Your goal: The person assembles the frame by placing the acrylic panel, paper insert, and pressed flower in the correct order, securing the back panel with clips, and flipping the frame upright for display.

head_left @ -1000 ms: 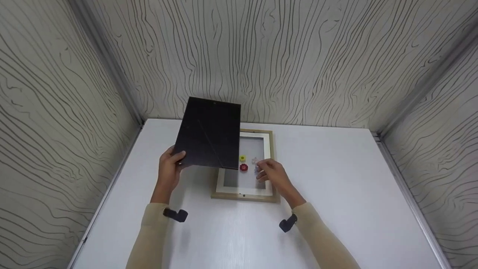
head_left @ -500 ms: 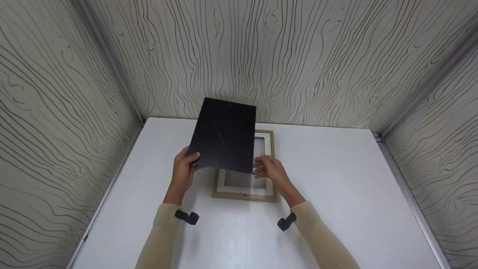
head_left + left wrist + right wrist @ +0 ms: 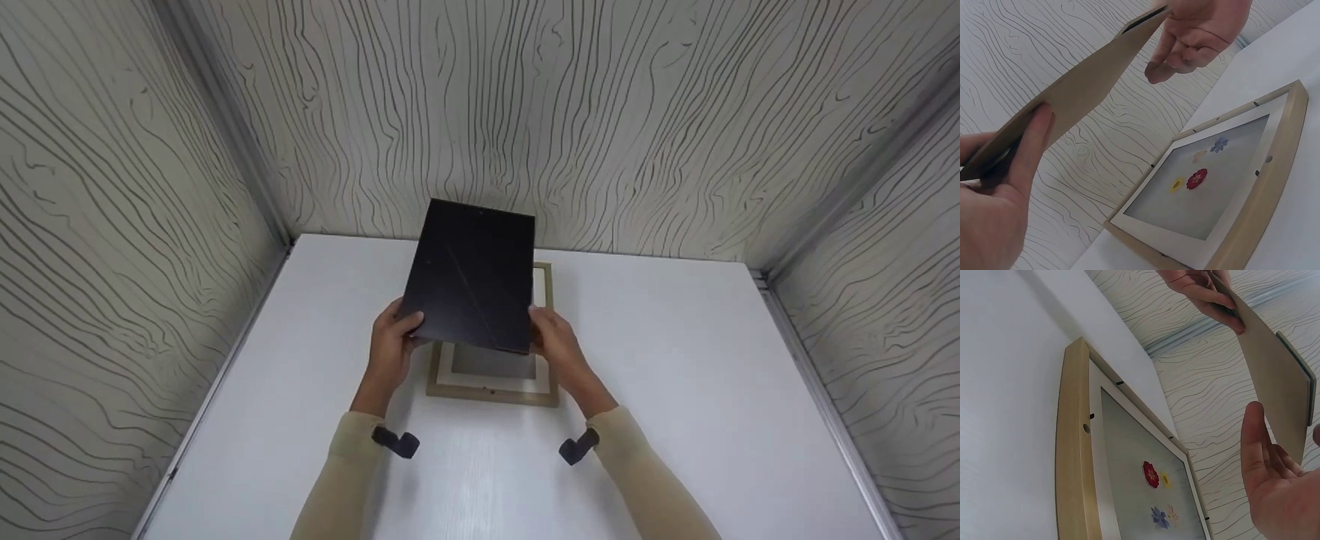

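Observation:
A black backing board with a fold-out stand hangs tilted above a light wooden picture frame. My left hand grips its lower left corner, thumb on the black face and fingers underneath. At the lower right edge is my right hand, its loose fingers beneath the board's brown underside; firm contact cannot be told. Inside the frame's white mat lie a red flower, a yellow flower, a purple flower and a pale pink flower. In the head view the board hides them.
The frame lies on a white table. Wood-grain patterned panels rise behind the table and at both sides. Small dark tabs line the frame's inner edge.
My left hand has carried the backing board rightward over the frame, covering the flowers in the head view. My right hand has left the flowers and come to the board's right edge.

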The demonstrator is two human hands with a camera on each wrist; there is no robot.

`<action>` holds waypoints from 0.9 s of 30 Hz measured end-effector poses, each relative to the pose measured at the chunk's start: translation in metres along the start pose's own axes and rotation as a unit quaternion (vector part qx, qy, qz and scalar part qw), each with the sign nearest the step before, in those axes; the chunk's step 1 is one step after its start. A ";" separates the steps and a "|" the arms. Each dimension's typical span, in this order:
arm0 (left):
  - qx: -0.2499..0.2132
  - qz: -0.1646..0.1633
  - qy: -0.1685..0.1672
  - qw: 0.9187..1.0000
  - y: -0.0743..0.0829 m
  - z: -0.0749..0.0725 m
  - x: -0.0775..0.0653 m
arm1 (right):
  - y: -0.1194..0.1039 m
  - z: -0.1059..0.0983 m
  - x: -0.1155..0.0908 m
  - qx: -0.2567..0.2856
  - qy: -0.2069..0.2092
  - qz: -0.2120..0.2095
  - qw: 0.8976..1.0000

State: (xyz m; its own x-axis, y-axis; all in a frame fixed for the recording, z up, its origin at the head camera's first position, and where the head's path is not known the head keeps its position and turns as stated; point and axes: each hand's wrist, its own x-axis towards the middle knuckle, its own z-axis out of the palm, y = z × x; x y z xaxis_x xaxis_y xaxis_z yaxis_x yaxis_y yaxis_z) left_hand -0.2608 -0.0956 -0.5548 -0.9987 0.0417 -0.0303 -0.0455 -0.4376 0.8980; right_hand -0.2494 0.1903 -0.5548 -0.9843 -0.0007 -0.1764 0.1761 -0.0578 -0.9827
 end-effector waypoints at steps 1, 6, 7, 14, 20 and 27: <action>0.001 -0.001 -0.001 1.000 -0.001 0.001 -0.001 | 0.000 -0.001 -0.001 0.000 0.000 -0.002 1.000; -0.005 -0.011 -0.002 1.000 -0.008 0.004 -0.003 | 0.001 -0.006 -0.002 0.012 -0.009 -0.017 1.000; -0.007 -0.012 -0.004 1.000 -0.010 0.004 -0.004 | 0.002 -0.007 -0.002 0.015 -0.012 -0.019 1.000; -0.007 -0.022 -0.013 1.000 -0.021 0.003 -0.006 | 0.009 -0.016 -0.003 0.008 -0.030 -0.037 0.999; 0.006 -0.030 -0.017 0.999 -0.028 0.004 -0.008 | 0.013 -0.021 -0.005 0.000 -0.031 -0.038 0.999; 0.027 -0.045 -0.022 0.998 -0.038 0.004 -0.007 | 0.019 -0.028 -0.008 -0.051 -0.015 -0.029 0.998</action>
State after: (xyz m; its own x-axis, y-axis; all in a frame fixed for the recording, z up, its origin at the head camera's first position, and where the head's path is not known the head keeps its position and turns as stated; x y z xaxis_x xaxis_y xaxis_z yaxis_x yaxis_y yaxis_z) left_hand -0.2521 -0.0753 -0.5871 -0.9886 0.1181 -0.0931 -0.1317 -0.3812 0.9151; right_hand -0.2380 0.2173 -0.5740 -0.9925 -0.0299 -0.1185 0.1172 0.0429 -0.9922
